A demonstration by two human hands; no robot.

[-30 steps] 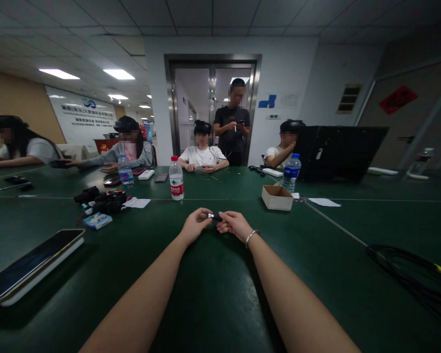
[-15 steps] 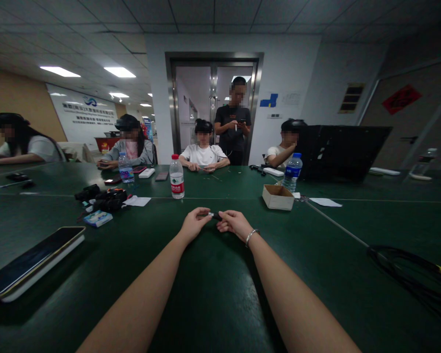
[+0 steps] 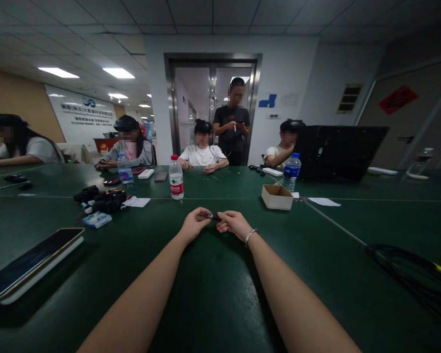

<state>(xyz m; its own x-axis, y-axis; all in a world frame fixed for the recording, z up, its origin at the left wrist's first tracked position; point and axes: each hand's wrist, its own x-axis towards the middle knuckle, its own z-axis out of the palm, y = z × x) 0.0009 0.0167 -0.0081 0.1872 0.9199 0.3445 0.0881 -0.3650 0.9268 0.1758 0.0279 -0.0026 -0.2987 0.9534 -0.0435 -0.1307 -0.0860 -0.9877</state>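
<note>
Above the green table (image 3: 213,274), my left hand (image 3: 194,224) and my right hand (image 3: 235,224) meet at a small black object with a silvery end (image 3: 215,216). My left thumb and fingers pinch its silvery end. My right fingers are closed around its black end, hiding part of it. It is too small to tell its kind. A bracelet (image 3: 250,237) circles my right wrist.
A red-capped bottle (image 3: 176,179) stands beyond my hands, an open cardboard box (image 3: 277,198) to the right. A phone (image 3: 33,264) lies at left, coiled black cable (image 3: 404,269) at right. A black monitor (image 3: 341,152) and several people are across the table.
My hands stay almost in place, both on the small black object; less of its silvery end shows bright. Across the table, the seated person's hands have moved apart.
</note>
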